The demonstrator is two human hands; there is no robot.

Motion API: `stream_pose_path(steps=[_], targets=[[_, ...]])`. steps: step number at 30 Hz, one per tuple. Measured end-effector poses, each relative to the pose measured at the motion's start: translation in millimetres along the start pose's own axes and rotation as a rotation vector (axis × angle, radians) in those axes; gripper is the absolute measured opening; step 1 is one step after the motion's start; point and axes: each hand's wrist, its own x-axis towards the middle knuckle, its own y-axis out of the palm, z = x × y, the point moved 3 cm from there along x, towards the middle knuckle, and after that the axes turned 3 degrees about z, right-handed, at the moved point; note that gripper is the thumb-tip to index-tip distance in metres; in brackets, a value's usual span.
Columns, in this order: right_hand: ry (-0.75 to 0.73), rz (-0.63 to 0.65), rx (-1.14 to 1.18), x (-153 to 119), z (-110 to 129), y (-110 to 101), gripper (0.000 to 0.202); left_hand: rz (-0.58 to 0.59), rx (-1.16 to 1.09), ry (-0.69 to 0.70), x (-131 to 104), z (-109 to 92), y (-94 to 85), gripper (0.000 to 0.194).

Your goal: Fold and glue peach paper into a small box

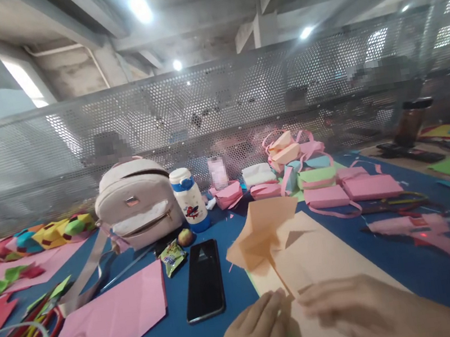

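A peach sheet of paper (328, 257) lies on the blue table in front of me, over a strip of pale green. At its far end a folded, darker peach paper piece (262, 228) stands partly raised. My left hand (255, 332) rests on the sheet's left edge, fingers together and laid down flat; its thumb is hidden. On the sheet's right part my right hand (353, 305) lies palm down with its fingers stretched out, somewhat blurred. Left of the hands is a black phone (202, 280).
A pink glue gun (426, 236) with a red light lies right. Small pink paper bags (326, 197) are stacked behind. A backpack (138, 202), a bottle (190, 199) and a wrapped snack (173, 256) stand left, near pink paper (113, 323). A perforated metal panel (213, 96) closes the back.
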Motion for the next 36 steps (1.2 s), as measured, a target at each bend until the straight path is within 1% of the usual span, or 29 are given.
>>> stream_pose_path(steps=[2, 3, 5, 6, 8, 9, 11, 14, 17, 20, 22, 24, 26, 28, 31, 33, 34, 36], targets=[[-0.062, -0.059, -0.238, 18, 5, -9, 0.042, 0.022, -0.022, -0.052, 2, 2, 3.9, 0.034], [-0.090, -0.057, -0.332, 28, 5, -10, 0.045, 0.028, -0.025, -0.078, 5, 3, 4.6, 0.033], [-0.141, -0.039, -0.495, 48, 2, -6, 0.050, 0.051, 0.003, -0.123, 14, 4, 6.6, 0.029], [-0.167, -0.030, -0.566, 56, -3, -3, 0.050, 0.082, 0.029, -0.141, 18, 4, 9.3, 0.025], [-0.209, -0.032, -0.690, 70, -14, 5, 0.047, 0.181, 0.069, -0.148, 25, 3, 18.8, 0.017], [-0.229, -0.059, -0.730, 76, -19, 8, 0.045, 0.231, 0.077, -0.146, 28, 2, 24.7, 0.016], [-0.257, -0.114, -0.770, 83, -27, 10, 0.041, 0.261, 0.099, -0.111, 31, -1, 34.7, 0.018], [-0.247, -0.146, -0.783, 90, -31, 7, 0.036, 0.250, 0.113, -0.095, 34, -1, 41.9, 0.017], [-0.224, -0.107, -0.810, 97, -30, 7, 0.029, 0.226, 0.098, -0.112, 34, 5, 42.0, 0.017], [-0.262, -0.085, -0.886, 102, -32, 11, 0.022, 0.101, 0.109, -0.108, 28, 7, 43.7, 0.024], [-0.291, -0.085, -0.935, 104, -34, 13, 0.025, 0.000, 0.133, -0.115, 22, 7, 48.9, 0.030], [-0.266, -0.062, -0.923, 105, -33, 12, 0.028, -0.067, 0.142, -0.121, 16, 6, 55.4, 0.032], [-0.208, -0.028, -0.877, 108, -27, 9, 0.024, -0.103, 0.128, -0.124, 14, 5, 59.7, 0.032], [-0.197, -0.008, -0.922, 113, -20, 8, 0.018, -0.120, 0.104, -0.125, 15, 5, 60.1, 0.033], [-0.271, 0.017, -1.142, 125, -13, 14, 0.012, -0.109, 0.071, -0.134, 18, 7, 56.7, 0.031], [-0.293, -0.017, -1.255, 135, -14, 21, 0.009, -0.091, 0.051, -0.140, 20, 7, 54.3, 0.027], [-0.280, -0.048, -1.282, 140, -15, 24, 0.012, -0.085, 0.041, -0.144, 21, 7, 53.4, 0.026], [-0.231, -0.092, -1.300, 149, -19, 29, 0.030, -0.084, 0.021, -0.154, 21, 7, 52.3, 0.021]])
